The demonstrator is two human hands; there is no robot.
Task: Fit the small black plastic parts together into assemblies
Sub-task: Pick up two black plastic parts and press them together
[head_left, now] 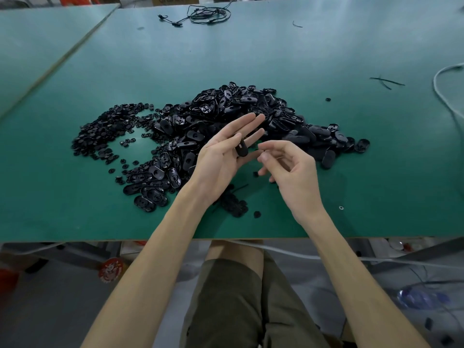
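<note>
A big heap of black oval plastic shells lies on the green table. To its left spreads a flatter pile of small round black parts. My left hand is palm up above the table, fingers mostly straight, and a black oval part lies held between its thumb and fingers. My right hand hovers just to the right of that part, fingers loosely curled, thumb and forefinger close together; I cannot tell whether a tiny piece sits between them. A small cluster of round parts lies below my left wrist.
A coiled black cable lies at the table's far edge. A grey cable curves along the right side. Thin black strips lie at the right. The table's front edge runs just above my knees.
</note>
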